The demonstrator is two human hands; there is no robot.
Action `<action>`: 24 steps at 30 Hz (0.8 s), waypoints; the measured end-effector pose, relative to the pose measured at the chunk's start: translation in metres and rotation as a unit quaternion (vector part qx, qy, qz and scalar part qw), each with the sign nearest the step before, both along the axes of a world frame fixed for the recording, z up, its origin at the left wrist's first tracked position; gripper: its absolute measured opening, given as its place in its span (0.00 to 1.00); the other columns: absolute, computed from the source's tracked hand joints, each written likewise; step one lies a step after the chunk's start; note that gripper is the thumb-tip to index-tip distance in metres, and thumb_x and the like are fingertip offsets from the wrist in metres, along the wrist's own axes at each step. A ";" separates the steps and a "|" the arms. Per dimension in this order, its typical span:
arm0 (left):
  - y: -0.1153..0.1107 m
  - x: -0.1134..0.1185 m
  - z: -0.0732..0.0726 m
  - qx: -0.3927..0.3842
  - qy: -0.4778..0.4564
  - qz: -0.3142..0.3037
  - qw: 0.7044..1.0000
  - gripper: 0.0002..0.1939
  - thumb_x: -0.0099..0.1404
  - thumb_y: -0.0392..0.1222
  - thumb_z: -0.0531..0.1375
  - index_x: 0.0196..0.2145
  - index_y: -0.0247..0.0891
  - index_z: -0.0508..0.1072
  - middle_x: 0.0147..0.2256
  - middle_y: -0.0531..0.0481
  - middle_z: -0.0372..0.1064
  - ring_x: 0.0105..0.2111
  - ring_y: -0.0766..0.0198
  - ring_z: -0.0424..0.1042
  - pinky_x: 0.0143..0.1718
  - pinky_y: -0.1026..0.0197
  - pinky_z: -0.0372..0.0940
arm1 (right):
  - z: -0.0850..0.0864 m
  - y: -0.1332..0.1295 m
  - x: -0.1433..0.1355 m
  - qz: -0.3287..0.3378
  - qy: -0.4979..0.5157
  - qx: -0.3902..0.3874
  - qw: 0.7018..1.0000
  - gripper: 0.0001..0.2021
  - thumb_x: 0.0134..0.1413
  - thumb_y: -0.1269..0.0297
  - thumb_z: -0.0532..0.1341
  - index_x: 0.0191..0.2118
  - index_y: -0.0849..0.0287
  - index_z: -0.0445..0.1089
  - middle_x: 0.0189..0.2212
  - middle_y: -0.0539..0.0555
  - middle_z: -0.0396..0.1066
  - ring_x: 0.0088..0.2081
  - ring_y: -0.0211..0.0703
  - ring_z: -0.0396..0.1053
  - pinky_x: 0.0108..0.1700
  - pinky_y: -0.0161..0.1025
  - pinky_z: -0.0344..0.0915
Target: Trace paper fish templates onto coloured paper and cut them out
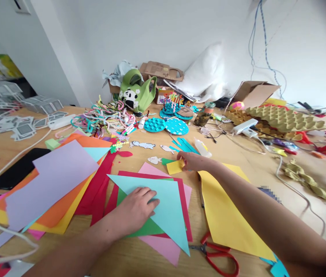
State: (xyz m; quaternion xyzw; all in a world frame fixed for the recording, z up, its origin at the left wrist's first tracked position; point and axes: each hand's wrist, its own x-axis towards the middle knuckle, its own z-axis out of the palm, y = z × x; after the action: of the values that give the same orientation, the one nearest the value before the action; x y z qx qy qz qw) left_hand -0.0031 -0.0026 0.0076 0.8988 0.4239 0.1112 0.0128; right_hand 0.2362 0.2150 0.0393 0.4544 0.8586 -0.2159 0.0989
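My left hand (139,207) rests on a light blue paper triangle (170,200), fingers lying over it and a little bent. Under the triangle is a stack of red, green and pink sheets. Farther forward, my right hand (193,161) pinches a small yellow paper piece (174,167) at its right edge. Just beyond that piece lie a green paper strip (168,161) and a white fish cutout (153,160). A large yellow sheet (226,207) lies partly under my right forearm. Red-handled scissors (220,254) lie at the front edge, beside the blue triangle's tip.
Colored sheets (64,173) overlap a black flat object (15,169) on the left. Behind are pipe cleaners (105,119), blue dotted discs (177,126), a glue bottle (202,147) and a green panda bag (136,90). Egg trays (286,119), a power strip (244,126) and cables occupy the right.
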 end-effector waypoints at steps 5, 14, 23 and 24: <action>0.000 0.000 0.002 -0.009 0.004 0.001 1.000 0.13 0.66 0.41 0.58 0.48 0.38 0.70 0.51 0.44 0.67 0.50 0.53 0.65 0.49 0.50 0.63 | 0.016 -0.010 0.004 -0.030 0.069 -0.022 0.997 0.11 0.43 0.71 0.61 0.37 0.59 0.68 0.30 0.51 0.71 0.32 0.41 0.69 0.29 0.33 0.61; -0.001 0.003 0.006 -0.004 0.017 0.002 1.000 0.13 0.65 0.39 0.58 0.48 0.36 0.71 0.51 0.43 0.67 0.50 0.52 0.65 0.49 0.50 0.63 | 0.014 -0.085 0.002 -0.201 0.434 -0.229 0.848 0.21 0.36 0.59 0.71 0.36 0.59 0.66 0.21 0.43 0.64 0.23 0.35 0.67 0.27 0.37 0.70; -0.001 0.008 0.009 -0.013 0.043 0.012 0.999 0.11 0.66 0.37 0.57 0.46 0.36 0.70 0.48 0.43 0.68 0.49 0.53 0.65 0.47 0.51 0.63 | -0.007 -0.095 0.002 -0.276 0.477 -0.216 0.806 0.22 0.35 0.62 0.73 0.38 0.60 0.66 0.21 0.42 0.63 0.21 0.33 0.68 0.26 0.35 0.73; -0.001 0.009 0.009 -0.014 0.046 0.010 0.999 0.10 0.66 0.36 0.56 0.45 0.36 0.70 0.48 0.43 0.68 0.48 0.53 0.65 0.46 0.52 0.63 | -0.005 -0.087 0.004 -0.281 0.486 -0.194 0.804 0.22 0.35 0.63 0.73 0.38 0.60 0.66 0.21 0.42 0.63 0.21 0.33 0.68 0.26 0.36 0.73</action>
State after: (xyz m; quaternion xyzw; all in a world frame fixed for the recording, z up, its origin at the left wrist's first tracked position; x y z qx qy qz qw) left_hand 0.0058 -0.0038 0.0165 0.8982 0.4349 0.0637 0.0047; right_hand 0.2398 0.1284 0.0341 0.4828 0.5692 -0.5885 -0.3106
